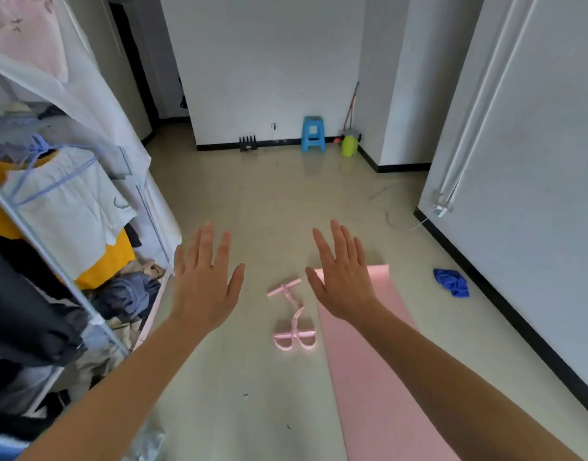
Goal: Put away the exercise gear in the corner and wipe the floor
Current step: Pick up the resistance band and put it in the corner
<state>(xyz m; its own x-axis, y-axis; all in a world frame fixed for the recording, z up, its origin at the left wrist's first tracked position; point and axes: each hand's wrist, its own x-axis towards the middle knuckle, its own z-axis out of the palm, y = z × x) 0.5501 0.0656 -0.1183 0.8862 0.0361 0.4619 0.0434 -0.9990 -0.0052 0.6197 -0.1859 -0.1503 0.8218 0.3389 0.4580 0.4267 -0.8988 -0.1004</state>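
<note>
A person holds both bare arms out over the floor; the left hand is raised with the back of it to the camera, its grip spread wide, fingers straight and apart, holding nothing; the right hand is the same, grip spread and empty, and overlaps the far end of the pink exercise mat in the view, though contact cannot be told.

The mat lies unrolled and flat on the floor, running from the lower edge toward the middle of the room; just beside its left edge lies a pink pedal resistance band, its bar handle at the far end and its two foot loops nearer the person; to the right of the mat, near the black skirting of the wall, a crumpled blue cloth sits on the floor.

Against the far wall stands a blue plastic stool; a green bottle stands in the corner to its right, with a red-handled stick leaning there; a clothes rack hung with garments fills the left side.
</note>
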